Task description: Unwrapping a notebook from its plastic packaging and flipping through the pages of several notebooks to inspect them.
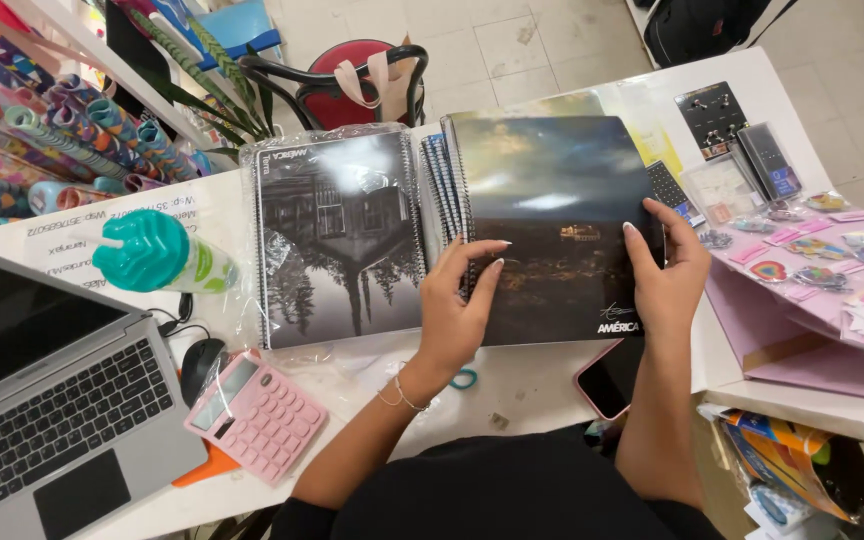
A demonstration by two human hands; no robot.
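So here both hands are on the top spiral notebook [552,225], the one with the dark cloudy-sky-and-landscape cover, sitting just past the middle of the white worktop [512,385]. The left hand [457,305] has its fingers spread flat along the spiral edge at the notebook's 9 o'clock side, and the right hand [667,275] is pressed open on the cover at 3 o'clock, fingertips on it, not really clamped around anything. It lies on a small stack of similar notebooks, whose spirals peek out at the left edge. Touching that stack at 9 o'clock lies another spiral notebook in clear plastic wrap [337,235], grey upside-down house on its cover, so that one looks untouched while the dark one is out of any wrap as far as I can tell. Can't tell how many are in the stack. Around it: a pink calculator [255,415] at 7 o'clock, a laptop [47,395] beyond that, a teal-lidded cup [157,255] at 9, and a phone [610,378] poking out under the notebook at 5.
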